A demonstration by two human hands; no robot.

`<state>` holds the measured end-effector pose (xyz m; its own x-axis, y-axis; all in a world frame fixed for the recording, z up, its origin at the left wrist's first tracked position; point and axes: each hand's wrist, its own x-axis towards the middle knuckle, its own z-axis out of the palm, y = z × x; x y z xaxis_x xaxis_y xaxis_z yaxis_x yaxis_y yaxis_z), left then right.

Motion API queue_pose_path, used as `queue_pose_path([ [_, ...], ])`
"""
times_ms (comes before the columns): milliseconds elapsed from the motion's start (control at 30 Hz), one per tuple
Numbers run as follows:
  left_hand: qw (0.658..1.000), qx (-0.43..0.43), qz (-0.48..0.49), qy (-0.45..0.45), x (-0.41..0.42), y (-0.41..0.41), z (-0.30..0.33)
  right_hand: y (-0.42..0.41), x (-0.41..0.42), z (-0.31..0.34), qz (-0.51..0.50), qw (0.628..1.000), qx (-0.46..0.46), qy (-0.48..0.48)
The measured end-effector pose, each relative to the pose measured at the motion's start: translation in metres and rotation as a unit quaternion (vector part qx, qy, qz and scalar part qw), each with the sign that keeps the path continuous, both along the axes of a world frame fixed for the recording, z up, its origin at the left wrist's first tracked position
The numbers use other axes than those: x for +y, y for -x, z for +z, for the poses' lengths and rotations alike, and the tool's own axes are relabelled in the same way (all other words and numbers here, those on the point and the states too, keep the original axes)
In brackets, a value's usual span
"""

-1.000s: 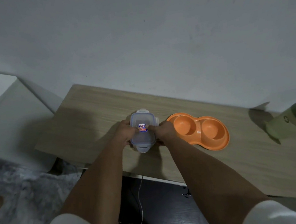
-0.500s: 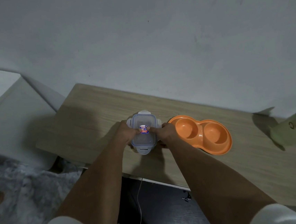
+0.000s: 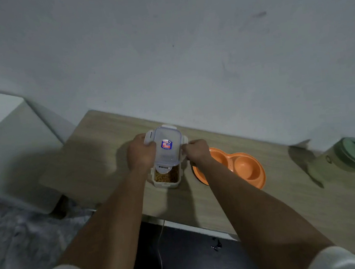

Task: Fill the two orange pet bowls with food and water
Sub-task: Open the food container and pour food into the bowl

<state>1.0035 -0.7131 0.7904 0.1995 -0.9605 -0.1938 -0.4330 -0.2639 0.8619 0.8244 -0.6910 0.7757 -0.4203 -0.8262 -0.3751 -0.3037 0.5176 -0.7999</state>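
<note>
A small clear food container stands on the wooden table, brown pet food showing inside its near end. Its clear lid, with a red and blue sticker, is lifted and tilted above it. My left hand grips the lid's left edge. My right hand pinches the lid's right clip. The orange double pet bowl lies just right of the container, both wells look empty, its left end hidden by my right forearm.
A pale green bottle with a darker green cap stands at the table's right end. A white cabinet sits left of the table. The wall runs close behind. A thin cable hangs below the table's front edge.
The lid was flat on the container before; now both hands have raised it off, tilted away from me, and the food inside shows.
</note>
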Motion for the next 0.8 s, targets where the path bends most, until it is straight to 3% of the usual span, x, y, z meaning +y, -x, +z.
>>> queue_pose_path([
  [167, 0.991, 0.109, 0.077, -0.008, -0.066, -0.007, 0.006, -0.006, -0.056, 0.005, -0.015, 0.997, -0.074, -0.001],
  [333, 0.994, 0.101, 0.046, -0.011, -0.108, -0.014, -0.013, -0.012, -0.103, -0.019, 0.028, 0.999, -0.012, -0.020],
  [533, 0.996, 0.068, 0.020, -0.048, -0.130, -0.023, -0.051, -0.026, -0.118, -0.036, 0.056, 0.998, 0.003, -0.025],
  [800, 0.993, -0.081, -0.046, -0.075, -0.082, -0.020, -0.048, -0.015, -0.076, -0.035, 0.148, 0.986, 0.054, -0.045],
])
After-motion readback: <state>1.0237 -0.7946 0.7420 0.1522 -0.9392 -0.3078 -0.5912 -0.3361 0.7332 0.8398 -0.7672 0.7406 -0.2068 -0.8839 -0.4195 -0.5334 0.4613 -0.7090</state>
